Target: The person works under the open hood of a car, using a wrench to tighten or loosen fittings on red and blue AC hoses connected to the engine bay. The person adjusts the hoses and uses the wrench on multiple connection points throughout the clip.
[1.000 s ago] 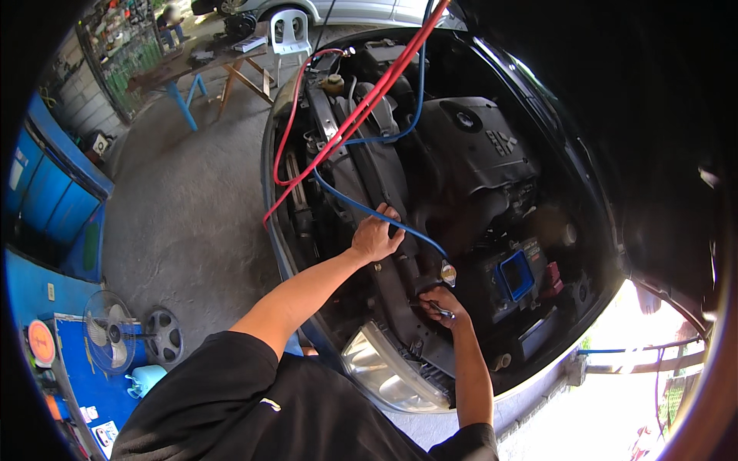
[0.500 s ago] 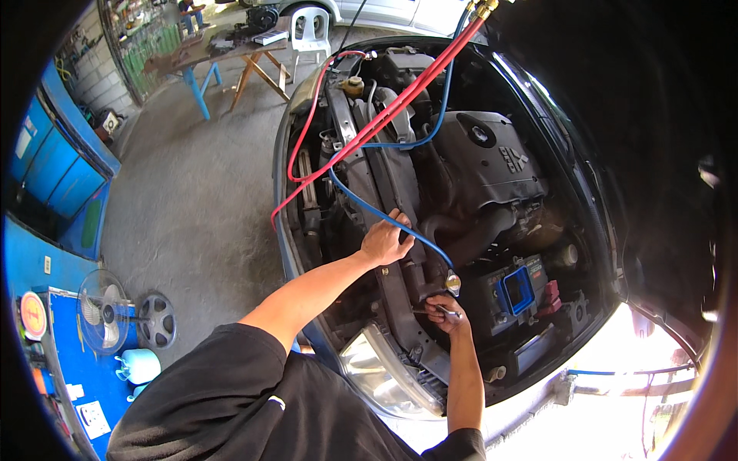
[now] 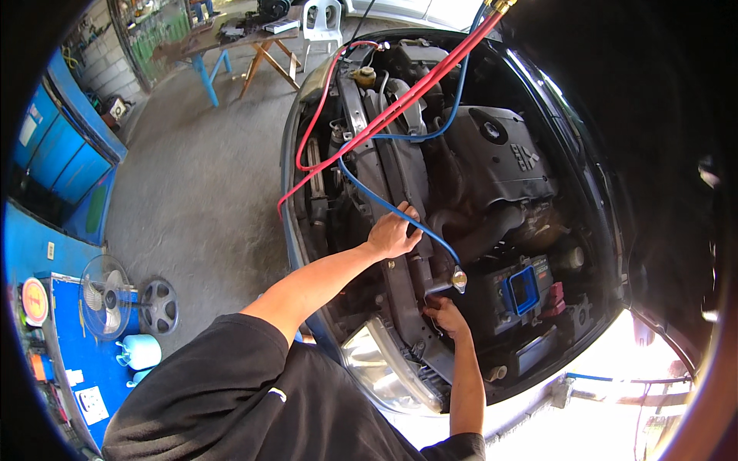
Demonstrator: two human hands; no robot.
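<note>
My left hand (image 3: 393, 233) is braced on the black radiator shroud (image 3: 396, 180) at the front of the engine bay, its fingers curled over the edge. Close to the radiator cap (image 3: 460, 280), my right hand (image 3: 448, 316) reaches down with bent fingers beside the front crossmember (image 3: 411, 323). A slim metal tool shows as a thin bright streak below those fingers; most of it is hidden. Over my left hand runs a blue hose (image 3: 384, 203), ending by the cap. Right of my right hand sits the car battery (image 3: 500, 296), with a blue rectangular frame (image 3: 523, 290) on top.
Red hoses (image 3: 415, 96) cross the bay from brass fittings above. A plastic engine cover (image 3: 500, 157) lies beyond, under the raised hood (image 3: 661, 154). The headlight (image 3: 384, 365) is near my body. Left are a fan (image 3: 105, 298), a blue gas tank (image 3: 141, 351) and a wooden table (image 3: 254, 38).
My right hand has turned and pointed its fingers deeper beside the crossmember; the metal tool, plain before, is now mostly hidden. My left hand keeps its place. The whole view has shifted slightly.
</note>
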